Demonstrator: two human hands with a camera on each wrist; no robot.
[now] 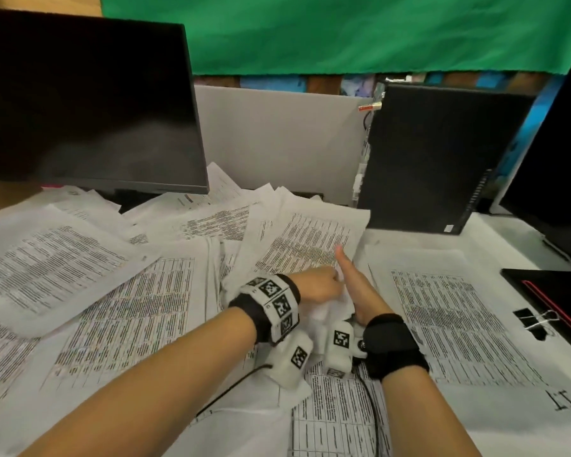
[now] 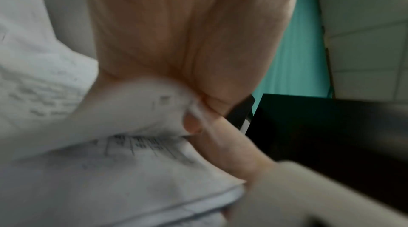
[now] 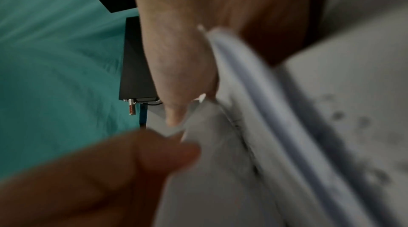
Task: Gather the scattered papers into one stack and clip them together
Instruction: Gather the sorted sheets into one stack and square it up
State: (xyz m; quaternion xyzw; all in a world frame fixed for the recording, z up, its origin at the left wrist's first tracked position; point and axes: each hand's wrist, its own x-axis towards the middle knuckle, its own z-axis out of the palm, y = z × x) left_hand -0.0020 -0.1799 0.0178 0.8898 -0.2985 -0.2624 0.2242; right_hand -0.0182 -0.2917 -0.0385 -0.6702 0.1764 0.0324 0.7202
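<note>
We are just starting. Our left hand (image 1: pixel 320 285) and right hand (image 1: pixel 360 291) pinch a few papers (image 1: pixel 307 242) between their fingers (image 3: pixel 176 106). Most sheets (image 1: pixel 119 311) lie scattered around them; the clip (image 1: pixel 534 319) waits untouched, far right on the bench (image 1: pixel 495 232).

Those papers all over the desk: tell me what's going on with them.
A person is gathering them. Both hands meet mid-desk on a small bunch of sheets: the left hand pinches its near edge, and the right hand grips it with the thumb up. Most loose papers remain spread across the desk in front of the monitor, so no single stack exists yet. The black binder clip lies untouched to the right, on a printed sheet.
</note>
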